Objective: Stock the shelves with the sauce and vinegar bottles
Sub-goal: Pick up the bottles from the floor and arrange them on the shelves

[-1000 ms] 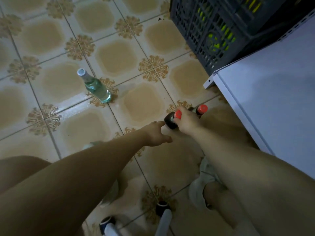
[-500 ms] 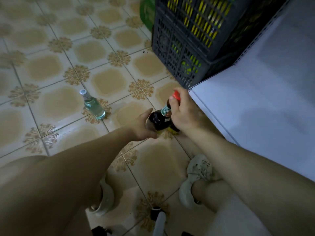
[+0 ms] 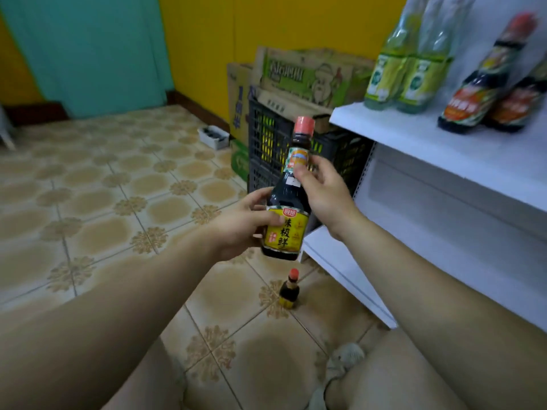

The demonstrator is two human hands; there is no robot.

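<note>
I hold a dark soy sauce bottle (image 3: 288,196) upright in the air with both hands, in front of the white shelf (image 3: 414,140). My left hand (image 3: 239,226) wraps round its yellow-labelled body, and my right hand (image 3: 327,193) grips the neck below the red cap. On the shelf stand two pale vinegar bottles (image 3: 396,75) and, to their right, two dark sauce bottles (image 3: 473,93). A small red-capped sauce bottle (image 3: 290,291) stands on the tiled floor (image 3: 103,202) beneath, just beside the lower shelf edge.

White upper shelf (image 3: 414,137) carries two pale vinegar bottles (image 3: 381,75) at its left end, two dark sauce bottles (image 3: 473,93) beside them; a small red-capped bottle (image 3: 289,292) stands on the tiled floor (image 3: 118,202) by the lower shelf (image 3: 420,250) front edge
</note>
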